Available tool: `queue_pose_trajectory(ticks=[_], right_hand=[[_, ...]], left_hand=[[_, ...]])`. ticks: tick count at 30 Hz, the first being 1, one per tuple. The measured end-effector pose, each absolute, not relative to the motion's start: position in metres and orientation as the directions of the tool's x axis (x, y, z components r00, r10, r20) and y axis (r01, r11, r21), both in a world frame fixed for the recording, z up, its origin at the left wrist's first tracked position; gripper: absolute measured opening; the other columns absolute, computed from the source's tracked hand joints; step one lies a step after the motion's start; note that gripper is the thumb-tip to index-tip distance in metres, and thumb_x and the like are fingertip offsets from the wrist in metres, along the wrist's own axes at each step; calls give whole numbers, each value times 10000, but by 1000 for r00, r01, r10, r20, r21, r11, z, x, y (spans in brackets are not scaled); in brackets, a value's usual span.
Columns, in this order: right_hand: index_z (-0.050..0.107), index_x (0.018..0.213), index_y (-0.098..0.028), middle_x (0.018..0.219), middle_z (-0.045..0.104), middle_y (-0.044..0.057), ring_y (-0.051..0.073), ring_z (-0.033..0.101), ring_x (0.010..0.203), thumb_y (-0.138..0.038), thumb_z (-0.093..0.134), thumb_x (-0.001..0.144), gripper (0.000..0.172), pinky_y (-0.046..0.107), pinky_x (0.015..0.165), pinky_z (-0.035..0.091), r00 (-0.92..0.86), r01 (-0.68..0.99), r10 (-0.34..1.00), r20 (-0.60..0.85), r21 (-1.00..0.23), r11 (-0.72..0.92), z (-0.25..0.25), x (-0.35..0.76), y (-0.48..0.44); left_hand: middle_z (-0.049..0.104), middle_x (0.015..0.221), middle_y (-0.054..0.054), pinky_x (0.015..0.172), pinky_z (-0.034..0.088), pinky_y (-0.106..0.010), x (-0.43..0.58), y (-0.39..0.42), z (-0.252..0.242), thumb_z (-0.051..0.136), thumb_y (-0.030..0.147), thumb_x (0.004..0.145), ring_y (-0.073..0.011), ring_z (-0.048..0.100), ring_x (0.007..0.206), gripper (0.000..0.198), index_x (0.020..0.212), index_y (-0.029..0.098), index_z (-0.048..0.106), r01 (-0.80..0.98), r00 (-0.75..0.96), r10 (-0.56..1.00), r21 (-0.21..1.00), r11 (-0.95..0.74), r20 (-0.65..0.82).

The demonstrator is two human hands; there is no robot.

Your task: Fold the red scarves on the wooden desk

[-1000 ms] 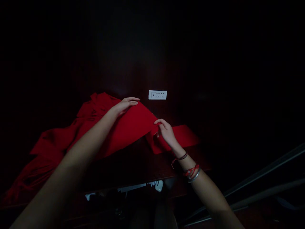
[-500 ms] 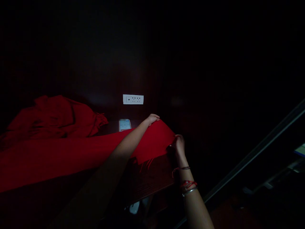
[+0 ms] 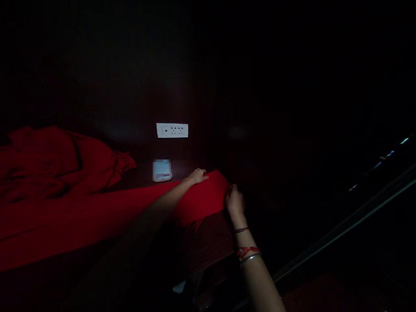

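A long red fringed cloth (image 3: 81,216) lies across a dark wooden table (image 3: 208,242), bunched up at the far left. My left hand (image 3: 196,176) rests on the far corner of the cloth's right end, fingers curled over its edge. My right hand (image 3: 234,200) is closed on the near right corner of the same end. Both hands hold the end low, close to the table top. Fringe hangs off the cloth's near edge between my arms.
A white wall socket plate (image 3: 172,130) sits on the dark back wall. A small phone-like object (image 3: 162,170) lies on the table below it. The room is very dark. A slanted rail (image 3: 341,234) runs at the right.
The view has swung right. Both hands have carried the cloth's end to the right and lowered it toward the table; the cloth now stretches out long to the left.
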State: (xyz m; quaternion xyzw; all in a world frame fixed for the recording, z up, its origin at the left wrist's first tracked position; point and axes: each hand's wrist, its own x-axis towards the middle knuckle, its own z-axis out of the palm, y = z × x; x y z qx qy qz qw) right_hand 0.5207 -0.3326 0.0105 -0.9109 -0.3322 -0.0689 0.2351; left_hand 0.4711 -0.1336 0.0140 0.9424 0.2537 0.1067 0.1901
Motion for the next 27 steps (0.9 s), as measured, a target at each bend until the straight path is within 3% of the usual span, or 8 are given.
queue_pose_trajectory(ticks=[3, 6, 12, 17, 19, 21, 24, 27], right_hand=[[422, 1004, -141, 784, 562, 97, 148, 557, 666, -96, 342, 768, 253, 212, 499, 352, 741, 671, 609, 281, -278, -688, 12, 516, -333], [413, 1036, -134, 791, 566, 104, 166, 561, 689, -100, 340, 770, 277, 225, 517, 372, 724, 688, 632, 275, -226, -690, 13, 507, -333], [481, 930, -147, 814, 563, 97, 172, 526, 761, -150, 353, 778, 199, 252, 609, 390, 630, 776, 711, 312, -206, -597, 12, 464, -337], [527, 835, -166, 792, 565, 49, 137, 507, 742, -98, 418, 678, 203, 235, 656, 382, 542, 793, 762, 355, -515, -325, 22, 453, -334], [522, 810, -167, 698, 547, 1, 103, 502, 606, -108, 419, 655, 195, 215, 578, 389, 536, 656, 788, 303, -737, -163, 36, 458, -324], [497, 808, -165, 626, 504, -37, 77, 475, 503, -154, 426, 649, 175, 198, 499, 379, 519, 453, 806, 286, -891, 25, 54, 461, -311], [453, 782, -171, 594, 482, -64, 61, 465, 462, -202, 492, 596, 192, 176, 449, 361, 365, 271, 858, 360, -923, 272, 82, 447, -292], [424, 741, -184, 575, 493, -71, 66, 471, 469, -206, 520, 566, 201, 175, 449, 364, 237, 268, 881, 410, -899, 346, 98, 421, -277]], left_hand=[[377, 1215, -173, 872, 279, -449, 448, -146, 5, 450, 420, 739, -298, 344, 1106, 536, 1197, 158, 355, 463, 831, 536, 348, -815, 150], [198, 1329, -129, 941, 158, -456, 420, -154, -10, 326, 463, 788, -271, 159, 1206, 550, 1266, 210, 228, 411, 860, 465, 253, -876, 210], [185, 1347, -38, 965, 129, -416, 357, -133, -19, 216, 437, 828, -234, 89, 1226, 459, 1259, 281, 240, 299, 947, 309, 105, -948, 91], [208, 1338, -64, 974, 103, -410, 315, -119, -1, 298, 422, 811, -237, 141, 1215, 466, 1238, 236, 305, 296, 942, 304, 75, -952, 140], [261, 1314, -84, 975, 119, -400, 307, -118, 12, 350, 436, 786, -245, 187, 1199, 497, 1224, 201, 334, 344, 911, 375, 183, -921, 171], [307, 1288, -100, 968, 175, -358, 304, -120, 30, 369, 438, 780, -238, 233, 1182, 529, 1229, 161, 322, 342, 867, 460, 442, -829, 191], [350, 1256, -118, 888, 312, -287, 303, -131, 59, 241, 422, 836, -188, 341, 1124, 514, 1269, 147, 207, 193, 827, 521, 763, -616, 212], [418, 1195, -103, 776, 405, -277, 302, -146, 79, 285, 417, 829, -159, 461, 1007, 490, 1264, 219, 177, 39, 847, 492, 898, -439, 203]])
